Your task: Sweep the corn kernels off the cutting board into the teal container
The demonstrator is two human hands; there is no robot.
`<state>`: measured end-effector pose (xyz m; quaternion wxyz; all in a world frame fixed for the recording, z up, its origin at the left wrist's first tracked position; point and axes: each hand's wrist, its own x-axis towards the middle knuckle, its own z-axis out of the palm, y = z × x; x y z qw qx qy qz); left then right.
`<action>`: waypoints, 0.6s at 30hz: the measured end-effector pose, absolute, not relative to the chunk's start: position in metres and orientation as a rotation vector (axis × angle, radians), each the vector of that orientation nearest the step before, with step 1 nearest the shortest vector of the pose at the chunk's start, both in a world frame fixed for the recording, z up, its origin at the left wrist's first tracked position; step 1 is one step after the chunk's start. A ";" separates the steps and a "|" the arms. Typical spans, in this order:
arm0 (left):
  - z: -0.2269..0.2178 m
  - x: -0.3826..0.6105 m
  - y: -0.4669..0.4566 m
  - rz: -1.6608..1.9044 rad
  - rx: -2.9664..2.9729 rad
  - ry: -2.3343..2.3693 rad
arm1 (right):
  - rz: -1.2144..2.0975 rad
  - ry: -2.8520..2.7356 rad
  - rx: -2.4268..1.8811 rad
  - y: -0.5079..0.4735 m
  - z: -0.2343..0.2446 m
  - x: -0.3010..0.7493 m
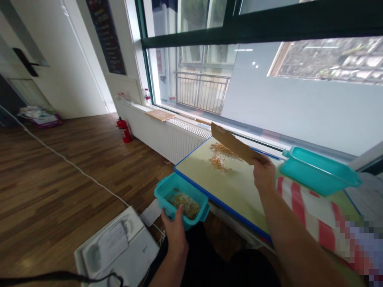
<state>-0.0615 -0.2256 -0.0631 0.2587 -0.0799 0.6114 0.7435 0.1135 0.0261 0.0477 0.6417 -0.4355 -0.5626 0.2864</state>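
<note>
My left hand (175,231) grips a teal plastic tub (181,201) with brown grains inside, held below the near edge of the table (236,191). My right hand (263,171) is closed on a piece of brown cardboard (231,142), raised at a slant over the tabletop. A small heap of brown grains (220,156) lies scattered on the table just beneath and left of the cardboard. The table has a pale top and a blue rim.
A second teal tub (318,170) sits at the table's right on a red-and-white striped cloth (302,199). A white device (116,249) stands on the wooden floor below. A radiator (179,139), red fire extinguisher (123,130) and large window are behind.
</note>
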 end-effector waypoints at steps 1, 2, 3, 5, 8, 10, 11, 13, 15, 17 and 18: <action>-0.061 -0.061 -0.225 2.006 -0.232 1.631 | 0.622 -1.342 -1.006 0.027 0.046 0.114; -0.060 -0.059 -0.225 1.996 -0.240 1.614 | 0.591 -1.403 -1.016 0.027 0.045 0.115; -0.059 -0.058 -0.225 1.991 -0.239 1.607 | 0.562 -1.457 -1.021 0.027 0.044 0.115; -0.058 -0.055 -0.223 1.990 -0.212 1.615 | 0.528 -1.551 -1.013 0.026 0.041 0.115; -0.060 -0.051 -0.221 1.960 -0.185 1.632 | 0.540 -1.607 -0.985 0.024 0.038 0.112; -0.062 -0.049 -0.220 1.954 -0.158 1.634 | 0.596 -1.599 -0.963 0.024 0.035 0.109; -0.062 -0.048 -0.220 1.953 -0.151 1.636 | 0.624 -1.591 -0.955 0.024 0.034 0.108; -0.063 -0.047 -0.219 1.947 -0.147 1.645 | 0.661 -1.583 -0.948 0.025 0.032 0.105; -0.062 -0.046 -0.217 1.922 -0.165 1.662 | 0.670 -1.594 -0.950 0.026 0.030 0.104; -0.063 -0.046 -0.214 1.915 -0.165 1.649 | 0.672 -1.626 -0.946 0.027 0.030 0.104; -0.063 -0.045 -0.214 1.916 -0.162 1.641 | 0.674 -1.644 -0.943 0.027 0.029 0.104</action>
